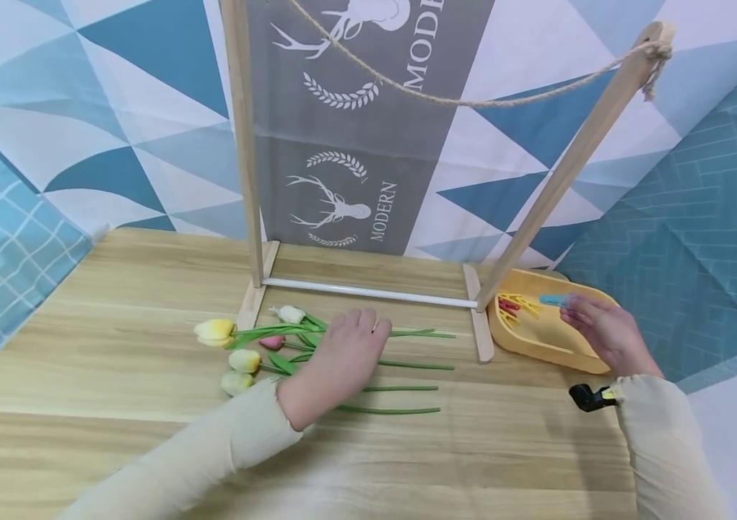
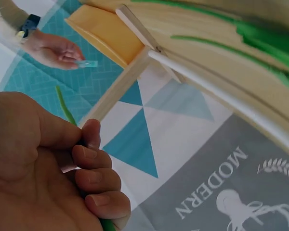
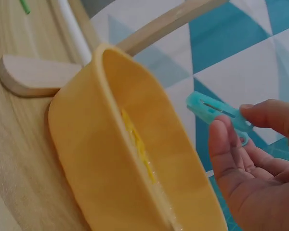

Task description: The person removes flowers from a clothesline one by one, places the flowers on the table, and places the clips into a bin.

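My left hand [image 1: 345, 354] is over several artificial tulips on the table and grips a green tulip stem [image 2: 64, 105]. Which bloom belongs to that stem is hard to tell. A yellow-and-white tulip [image 1: 215, 332] lies leftmost; a white tulip [image 1: 290, 314], a pink tulip [image 1: 271, 342] and pale yellow ones [image 1: 245, 360] lie close by, stems pointing right. Above the yellow basket [image 1: 556, 352], my right hand [image 1: 608, 336] pinches a light blue clothespin [image 3: 209, 107] between thumb and fingers. Red and yellow clothespins [image 1: 520, 305] lie inside the basket.
Behind the tulips stands a wooden frame with a left post [image 1: 247, 144], a right post [image 1: 569, 170] and a white bottom rod [image 1: 368, 292]. A sagging rope [image 1: 433, 97] spans its top. Patterned cloth [image 1: 167, 108] hangs behind the wooden table [image 1: 115, 347].
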A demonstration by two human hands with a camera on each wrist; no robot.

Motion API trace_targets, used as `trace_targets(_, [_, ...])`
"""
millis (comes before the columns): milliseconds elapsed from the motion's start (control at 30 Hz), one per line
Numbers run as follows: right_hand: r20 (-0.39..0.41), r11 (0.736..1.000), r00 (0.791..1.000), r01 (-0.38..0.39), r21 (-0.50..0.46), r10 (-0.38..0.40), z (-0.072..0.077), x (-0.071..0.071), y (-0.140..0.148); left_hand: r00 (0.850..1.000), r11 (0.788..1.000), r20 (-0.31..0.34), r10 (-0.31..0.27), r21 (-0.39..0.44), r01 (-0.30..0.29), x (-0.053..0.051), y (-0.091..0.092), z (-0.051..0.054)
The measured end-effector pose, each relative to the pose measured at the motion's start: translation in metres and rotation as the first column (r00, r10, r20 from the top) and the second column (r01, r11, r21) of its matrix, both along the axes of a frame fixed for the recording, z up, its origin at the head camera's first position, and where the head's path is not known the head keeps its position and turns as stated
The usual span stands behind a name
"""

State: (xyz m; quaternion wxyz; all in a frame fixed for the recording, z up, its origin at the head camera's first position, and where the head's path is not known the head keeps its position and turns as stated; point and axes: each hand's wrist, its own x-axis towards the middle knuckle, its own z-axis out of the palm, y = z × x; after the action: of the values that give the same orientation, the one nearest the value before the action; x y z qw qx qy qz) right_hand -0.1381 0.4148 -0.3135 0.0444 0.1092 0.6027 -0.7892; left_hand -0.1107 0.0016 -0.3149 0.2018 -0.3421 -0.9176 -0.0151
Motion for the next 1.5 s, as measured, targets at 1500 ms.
trace_targets(1500, [0.339, 0.883, 0.94, -0.183, 0.433, 0.028, -0.035, -0.032, -0.001, 0.964, 0.997, 0.263, 0.049, -0.07, -0.032, 0.052, -0.009, -0.043])
